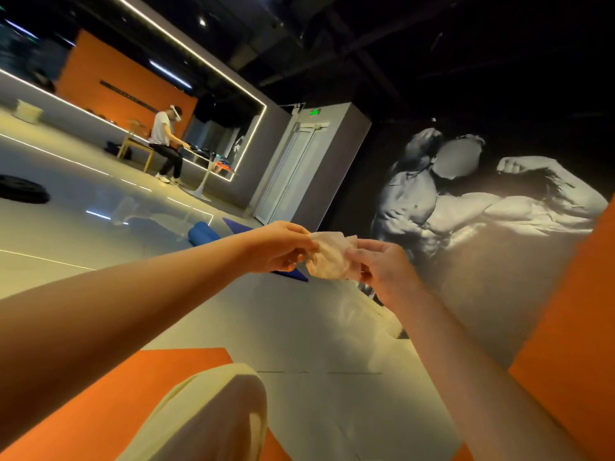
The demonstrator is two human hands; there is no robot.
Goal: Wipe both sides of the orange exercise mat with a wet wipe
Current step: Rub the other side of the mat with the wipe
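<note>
Grey floor bears blue roll; knee overlaps orange mat.

Both arms out front, left hand and right hand each pinching an edge of a crumpled wet wipe held in the air between them. Orange exercise mat flat on floor below, a knee over it.

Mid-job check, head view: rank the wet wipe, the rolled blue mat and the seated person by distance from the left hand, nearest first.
1. wet wipe: pinched in the left hand, with the right hand pinching its other edge.
2. rolled blue mat: lying just beyond the left hand, to its left.
3. seated person: far back across the room, upper left.
</note>
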